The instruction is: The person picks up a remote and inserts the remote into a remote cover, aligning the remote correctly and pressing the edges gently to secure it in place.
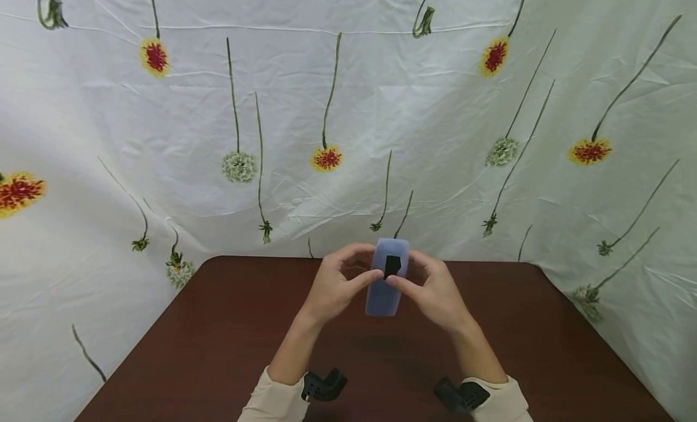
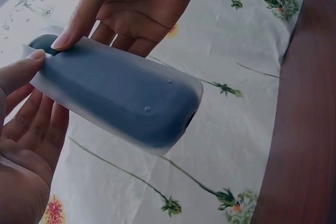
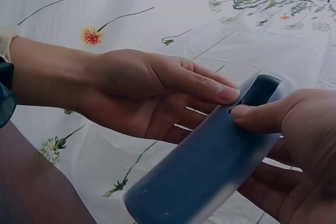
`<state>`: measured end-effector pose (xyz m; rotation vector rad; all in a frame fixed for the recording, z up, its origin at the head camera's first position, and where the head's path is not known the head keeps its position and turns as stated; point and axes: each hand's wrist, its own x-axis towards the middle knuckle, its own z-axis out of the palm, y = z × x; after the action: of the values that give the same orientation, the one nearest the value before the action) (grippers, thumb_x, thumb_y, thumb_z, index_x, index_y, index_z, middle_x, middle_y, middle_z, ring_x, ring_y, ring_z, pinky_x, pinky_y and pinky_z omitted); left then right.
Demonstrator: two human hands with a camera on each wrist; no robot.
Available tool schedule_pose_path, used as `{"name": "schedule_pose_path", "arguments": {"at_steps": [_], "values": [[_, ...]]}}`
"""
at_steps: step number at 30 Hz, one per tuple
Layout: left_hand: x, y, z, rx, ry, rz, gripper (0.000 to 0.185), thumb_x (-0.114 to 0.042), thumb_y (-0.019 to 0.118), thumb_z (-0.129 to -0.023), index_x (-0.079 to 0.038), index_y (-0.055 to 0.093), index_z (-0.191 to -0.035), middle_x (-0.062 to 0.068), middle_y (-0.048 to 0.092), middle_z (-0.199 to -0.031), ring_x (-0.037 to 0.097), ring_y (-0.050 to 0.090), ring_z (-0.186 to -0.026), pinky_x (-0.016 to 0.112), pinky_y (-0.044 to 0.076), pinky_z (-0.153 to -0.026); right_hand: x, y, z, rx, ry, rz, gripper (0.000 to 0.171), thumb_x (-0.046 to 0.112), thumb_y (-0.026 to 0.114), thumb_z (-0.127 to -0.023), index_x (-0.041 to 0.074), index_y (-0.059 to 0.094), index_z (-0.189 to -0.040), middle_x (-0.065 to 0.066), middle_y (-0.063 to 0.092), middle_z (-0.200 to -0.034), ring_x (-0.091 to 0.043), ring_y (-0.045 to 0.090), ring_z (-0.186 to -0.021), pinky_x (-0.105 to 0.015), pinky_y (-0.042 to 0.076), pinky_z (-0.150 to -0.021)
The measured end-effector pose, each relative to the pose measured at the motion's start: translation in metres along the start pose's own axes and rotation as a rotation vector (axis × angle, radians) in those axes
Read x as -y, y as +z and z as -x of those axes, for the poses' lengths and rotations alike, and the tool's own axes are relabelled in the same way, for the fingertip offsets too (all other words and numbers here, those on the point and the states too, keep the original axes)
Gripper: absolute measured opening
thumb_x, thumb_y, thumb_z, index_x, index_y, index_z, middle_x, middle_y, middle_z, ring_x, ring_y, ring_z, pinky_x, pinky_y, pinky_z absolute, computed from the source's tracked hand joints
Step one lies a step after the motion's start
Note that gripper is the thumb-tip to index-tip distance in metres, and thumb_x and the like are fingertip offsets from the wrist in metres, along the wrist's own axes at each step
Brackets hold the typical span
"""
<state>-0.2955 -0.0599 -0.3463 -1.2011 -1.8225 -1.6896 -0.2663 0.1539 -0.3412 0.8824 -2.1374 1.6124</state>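
Observation:
A blue oblong case (image 1: 384,292) in a translucent sleeve, with a black part (image 1: 392,265) showing near its top, is held upright above the brown table (image 1: 218,331). My left hand (image 1: 348,278) grips its left side, thumb on the front beside the black part and fingers behind. My right hand (image 1: 420,280) grips the right side, thumb against the black part. In the left wrist view the case (image 2: 121,95) lies between the left hand (image 2: 23,129) and the right hand (image 2: 131,9). In the right wrist view both thumbs meet on the case (image 3: 210,171), near its dark end (image 3: 261,90).
A white cloth (image 1: 348,107) printed with flowers hangs behind the table and drapes down both sides. Black wrist mounts (image 1: 323,385) sit at my cream sleeves near the table's front edge. Nothing else lies on the tabletop.

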Motion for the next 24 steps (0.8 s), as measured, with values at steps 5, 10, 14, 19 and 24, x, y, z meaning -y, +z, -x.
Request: {"name": "schedule_pose_path", "arguments": {"at_steps": [5,10,14,19,24], "values": [[0.0003,-0.0015,0.0006,-0.009,-0.017,0.016,0.033,0.006,0.076,-0.091,-0.001,0.07,-0.123,0.011,0.073,-0.104,0.025,0.07,-0.095,0.038,0.059,-0.081,0.0003,-0.0012,0.0,0.043,0.026,-0.072,0.048,0.004,0.076,-0.094,0.002,0.06,-0.14,-0.014,0.069,-0.122,-0.029,0.07,-0.107,-0.04,0.058,-0.088],[-0.001,-0.0027,0.0006,0.008,-0.049,0.065,0.034,0.006,0.075,-0.092,0.0,0.069,-0.124,0.011,0.072,-0.106,0.026,0.07,-0.098,0.041,0.059,-0.084,-0.0019,-0.0027,-0.0002,0.034,0.037,-0.122,0.041,0.007,0.069,-0.1,0.0,0.06,-0.139,-0.014,0.068,-0.125,-0.029,0.068,-0.111,-0.039,0.057,-0.091],[-0.0015,-0.0028,0.0009,0.037,-0.062,0.081,0.036,0.008,0.075,-0.091,0.001,0.068,-0.125,0.012,0.071,-0.108,0.026,0.069,-0.1,0.044,0.059,-0.086,-0.0029,-0.0051,-0.0006,0.036,0.032,-0.132,0.036,0.005,0.068,-0.101,-0.001,0.061,-0.136,-0.015,0.07,-0.121,-0.028,0.069,-0.107,-0.038,0.057,-0.089],[-0.0009,-0.0027,0.0009,0.037,-0.049,0.064,0.035,0.009,0.074,-0.091,0.001,0.069,-0.125,0.013,0.071,-0.109,0.026,0.069,-0.1,0.044,0.059,-0.085,-0.0026,-0.0069,-0.0009,0.05,0.018,-0.138,0.038,0.002,0.07,-0.099,-0.001,0.062,-0.136,-0.014,0.071,-0.121,-0.028,0.069,-0.108,-0.037,0.057,-0.089],[-0.001,-0.0022,0.001,0.028,-0.041,0.049,0.033,0.007,0.074,-0.092,0.0,0.07,-0.124,0.012,0.071,-0.109,0.026,0.069,-0.1,0.042,0.058,-0.085,-0.0015,-0.0073,-0.0004,0.044,0.02,-0.132,0.039,0.003,0.07,-0.099,0.0,0.062,-0.136,-0.013,0.071,-0.121,-0.029,0.069,-0.107,-0.038,0.058,-0.088]]}}
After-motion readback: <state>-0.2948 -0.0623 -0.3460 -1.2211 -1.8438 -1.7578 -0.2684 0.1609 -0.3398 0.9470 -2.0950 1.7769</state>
